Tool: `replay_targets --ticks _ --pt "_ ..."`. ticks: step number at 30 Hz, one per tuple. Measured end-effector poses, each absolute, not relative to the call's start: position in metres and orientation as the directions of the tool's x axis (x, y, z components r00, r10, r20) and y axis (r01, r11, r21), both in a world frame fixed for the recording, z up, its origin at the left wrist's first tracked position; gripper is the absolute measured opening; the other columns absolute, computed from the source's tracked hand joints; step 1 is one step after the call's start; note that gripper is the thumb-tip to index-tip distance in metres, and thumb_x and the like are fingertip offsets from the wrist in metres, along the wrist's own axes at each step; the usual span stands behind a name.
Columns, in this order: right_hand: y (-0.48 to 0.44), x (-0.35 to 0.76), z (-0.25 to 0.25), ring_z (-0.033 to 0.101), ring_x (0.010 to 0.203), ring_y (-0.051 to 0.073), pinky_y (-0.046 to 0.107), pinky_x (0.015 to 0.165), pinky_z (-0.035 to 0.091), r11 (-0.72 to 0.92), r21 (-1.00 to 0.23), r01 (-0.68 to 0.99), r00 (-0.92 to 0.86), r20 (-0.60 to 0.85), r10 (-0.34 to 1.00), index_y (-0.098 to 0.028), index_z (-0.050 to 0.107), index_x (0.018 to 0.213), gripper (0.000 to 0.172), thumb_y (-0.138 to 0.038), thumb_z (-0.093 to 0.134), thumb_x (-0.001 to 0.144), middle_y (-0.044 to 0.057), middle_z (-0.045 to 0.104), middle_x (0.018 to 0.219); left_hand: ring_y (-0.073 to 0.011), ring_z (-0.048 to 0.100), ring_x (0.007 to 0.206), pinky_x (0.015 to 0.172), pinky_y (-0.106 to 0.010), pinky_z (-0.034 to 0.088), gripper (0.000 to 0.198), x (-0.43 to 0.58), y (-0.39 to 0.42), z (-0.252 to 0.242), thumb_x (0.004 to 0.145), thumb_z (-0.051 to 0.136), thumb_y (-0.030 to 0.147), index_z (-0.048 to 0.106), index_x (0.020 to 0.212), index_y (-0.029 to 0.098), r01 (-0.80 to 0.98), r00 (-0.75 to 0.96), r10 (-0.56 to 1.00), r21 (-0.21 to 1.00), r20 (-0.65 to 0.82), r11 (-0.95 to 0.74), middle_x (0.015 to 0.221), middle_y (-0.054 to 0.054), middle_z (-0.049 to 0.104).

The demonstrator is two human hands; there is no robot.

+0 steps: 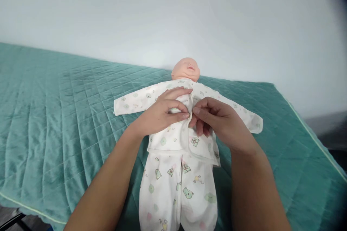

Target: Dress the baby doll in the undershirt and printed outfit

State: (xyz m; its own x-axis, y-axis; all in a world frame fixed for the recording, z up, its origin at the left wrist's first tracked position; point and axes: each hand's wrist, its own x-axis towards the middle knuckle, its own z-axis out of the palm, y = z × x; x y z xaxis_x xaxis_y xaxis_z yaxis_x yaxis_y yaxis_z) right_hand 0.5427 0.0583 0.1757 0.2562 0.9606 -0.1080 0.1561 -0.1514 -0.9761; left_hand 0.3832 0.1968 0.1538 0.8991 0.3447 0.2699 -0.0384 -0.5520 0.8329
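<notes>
A baby doll lies on its back, dressed in a white printed jacket and matching trousers. Both jacket sleeves are spread out to the sides. My left hand rests on the doll's chest, with thumb and forefinger pinching the jacket's front edge. Opposite it, my right hand pinches the other front edge between thumb and bent fingers. The two hands nearly meet at the middle of the chest. Below them the front edges hang loosely over one another. Any fastener between the fingertips is hidden.
A green quilted cover lies under the doll, with a pale piped edge at the front left and right. Behind it rises a plain white wall. A dark frame part shows at the lower left.
</notes>
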Motion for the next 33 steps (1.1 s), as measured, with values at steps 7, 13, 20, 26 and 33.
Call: replay_targets --ticks 7,13,20,26,33 --pt "0.059 0.541 0.178 0.062 0.052 0.011 0.021 0.046 0.040 -0.180 -0.971 0.155 0.271 -0.134 0.953 -0.020 0.056 0.084 0.030 -0.048 0.063 0.094 0.003 0.073 0.072 -0.0277 0.022 0.155 0.127 -0.051 0.023 0.023 0.378 0.188 0.163 0.095 0.056 0.041 0.073 0.089 0.025 0.046 0.909 0.365 0.821 0.202 -0.569 0.160 0.005 0.041" --pt "0.059 0.540 0.177 0.063 0.052 0.011 0.021 0.045 0.040 -0.177 -0.972 0.156 0.270 -0.130 0.954 -0.020 0.057 0.086 0.027 -0.045 0.063 0.094 0.003 0.073 0.072 -0.0280 0.026 0.153 0.123 -0.052 0.032 0.013 0.379 0.185 0.162 0.090 0.061 0.029 0.074 0.087 0.026 0.048 0.888 0.406 0.833 0.217 -0.551 0.157 0.005 0.046" --pt "0.057 0.539 0.179 0.062 0.057 0.011 0.022 0.049 0.042 -0.189 -0.961 0.204 0.240 -0.139 0.961 -0.020 0.059 0.090 0.026 -0.040 0.075 0.084 0.001 0.070 0.074 -0.0294 0.030 0.152 0.123 -0.054 0.031 0.014 0.382 0.188 0.158 0.086 0.062 0.022 0.075 0.085 0.026 0.017 0.878 0.407 0.834 0.251 -0.551 0.154 0.003 0.050" --pt "0.058 0.535 0.180 0.059 0.058 0.010 0.022 0.051 0.043 -0.165 -0.956 0.243 0.230 -0.109 0.967 -0.021 0.056 0.088 0.017 -0.032 0.069 0.089 -0.003 0.061 0.071 -0.0265 0.034 0.150 0.123 -0.052 0.032 0.012 0.385 0.192 0.154 0.083 0.064 0.018 0.074 0.081 0.024 -0.026 0.864 0.421 0.859 0.277 -0.511 0.151 0.001 0.054" --pt "0.059 0.538 0.174 0.057 0.054 0.009 0.021 0.047 0.039 -0.120 -0.975 0.186 0.218 -0.078 0.973 -0.022 0.055 0.091 0.012 -0.027 0.066 0.091 -0.003 0.061 0.069 -0.0276 0.033 0.150 0.115 -0.051 0.043 0.011 0.386 0.193 0.150 0.085 0.062 0.018 0.071 0.079 0.023 -0.067 0.863 0.423 0.892 0.277 -0.447 0.151 0.001 0.053"
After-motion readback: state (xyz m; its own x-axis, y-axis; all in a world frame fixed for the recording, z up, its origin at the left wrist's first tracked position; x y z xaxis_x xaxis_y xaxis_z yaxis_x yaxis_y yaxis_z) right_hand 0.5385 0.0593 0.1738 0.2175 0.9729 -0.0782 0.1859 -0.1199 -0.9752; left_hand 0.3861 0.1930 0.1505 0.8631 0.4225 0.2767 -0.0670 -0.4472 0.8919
